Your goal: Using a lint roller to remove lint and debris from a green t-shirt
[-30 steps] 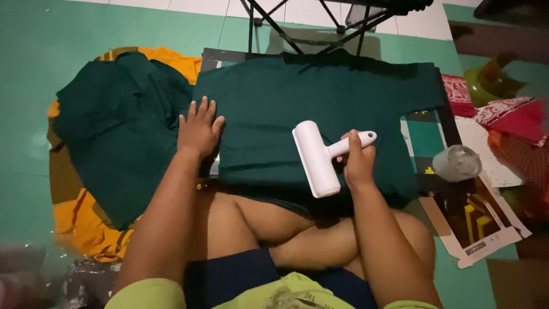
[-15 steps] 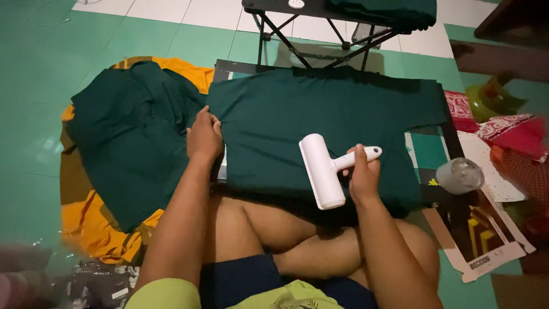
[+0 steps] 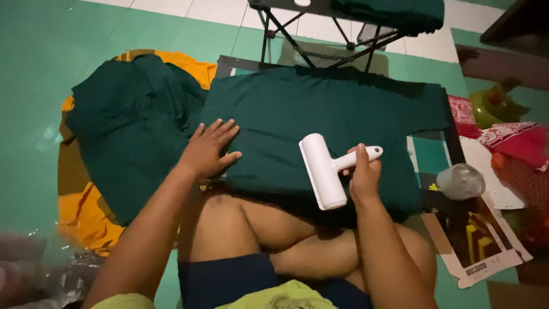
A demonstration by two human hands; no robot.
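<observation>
The roller (image 3: 323,171) is gripped by its handle, around which the fingers of the right hand (image 3: 363,176) are curled, the forearm rising from the lower right. Its white drum lies on the near part of the green cloth (image 3: 320,117), long axis running from upper left to lower right, handle pointing right and slightly up. The left hand (image 3: 207,150) is laid flat, fingers spread, on the cloth's left edge, beside a green pile (image 3: 128,126).

Clear plastic cup (image 3: 461,181), orange cloth (image 3: 86,214)
</observation>
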